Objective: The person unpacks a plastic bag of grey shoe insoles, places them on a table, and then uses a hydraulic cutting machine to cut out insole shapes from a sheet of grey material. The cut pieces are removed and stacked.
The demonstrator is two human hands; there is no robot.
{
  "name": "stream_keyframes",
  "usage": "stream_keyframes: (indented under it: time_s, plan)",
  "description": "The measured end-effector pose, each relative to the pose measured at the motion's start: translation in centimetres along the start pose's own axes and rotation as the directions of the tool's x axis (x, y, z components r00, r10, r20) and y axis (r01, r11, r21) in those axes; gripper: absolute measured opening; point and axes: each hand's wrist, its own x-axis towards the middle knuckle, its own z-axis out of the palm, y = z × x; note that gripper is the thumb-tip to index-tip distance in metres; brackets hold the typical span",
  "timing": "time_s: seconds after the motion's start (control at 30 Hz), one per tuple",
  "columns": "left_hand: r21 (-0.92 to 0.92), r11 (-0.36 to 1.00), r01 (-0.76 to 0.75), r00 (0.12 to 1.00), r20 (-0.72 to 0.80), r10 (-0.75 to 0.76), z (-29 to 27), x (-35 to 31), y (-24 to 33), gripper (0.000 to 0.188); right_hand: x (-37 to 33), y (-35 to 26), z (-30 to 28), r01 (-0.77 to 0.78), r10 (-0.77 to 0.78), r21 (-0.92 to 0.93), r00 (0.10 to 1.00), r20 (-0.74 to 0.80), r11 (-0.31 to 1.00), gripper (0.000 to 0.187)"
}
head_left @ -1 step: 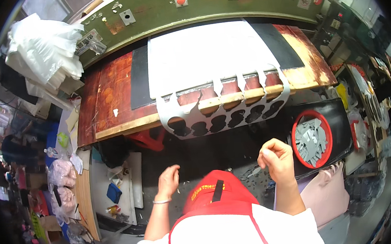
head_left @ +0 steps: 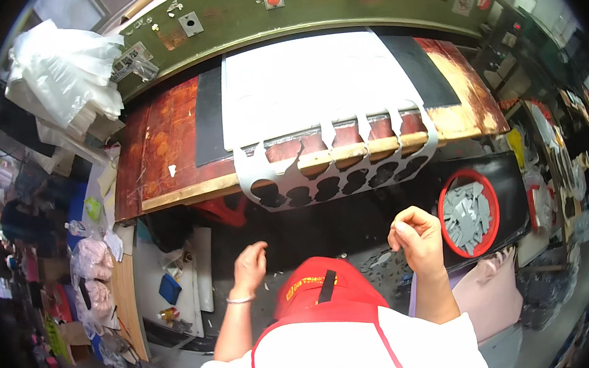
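The left hand (head_left: 249,265) is hanging with loose, half-open fingers and is holding nothing. The right hand (head_left: 416,237) is curling into a narrow grip; I cannot tell if something is inside. Just above both hands, one grey sheet (head_left: 339,173) with punched holes is hanging over the table (head_left: 160,146) edge. Right of the right hand, one red-rimmed bin (head_left: 468,213) is holding many grey pieces (head_left: 466,212).
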Motion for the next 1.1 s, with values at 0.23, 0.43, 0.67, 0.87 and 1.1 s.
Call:
stream_keyframes:
  time_s: [0.23, 0.43, 0.67, 0.87, 1.1]
  plan:
    - [0.009, 1.000, -0.003, 0.985, -0.174, 0.004, -0.2, 9.1, 2.2, 0.017, 7.3, 1.5, 0.1, -0.131, 0.150, -0.237, 0.987, 0.063, 0.963, 0.006]
    - [0.042, 0.991, -0.127, 0.990, -0.061, 0.129, 1.8, 8.6, 0.1, 0.015, 9.1, 3.8, 2.6, -0.018, 0.061, -0.305, 0.989, 0.132, 0.952, 0.013]
    - [0.042, 0.999, 0.022, 1.000, -0.018, -0.021, -4.7, 3.5, -10.0, 0.015, 10.1, 8.8, 11.5, -0.184, 0.236, -0.384, 0.967, 0.092, 0.905, 0.002]
    - [0.038, 0.868, 0.495, 0.861, -0.153, -0.484, -14.3, -11.4, -20.5, 0.017, 11.6, 19.6, 28.0, -0.178, 0.348, -0.384, 0.830, 0.435, 0.906, 0.014]
    - [-0.194, 0.544, 0.817, 0.391, -0.506, -0.768, -20.1, -23.5, -23.8, 0.016, 10.7, 25.9, 45.5, -0.156, 0.487, -0.469, 0.432, 0.759, 0.869, 0.009]
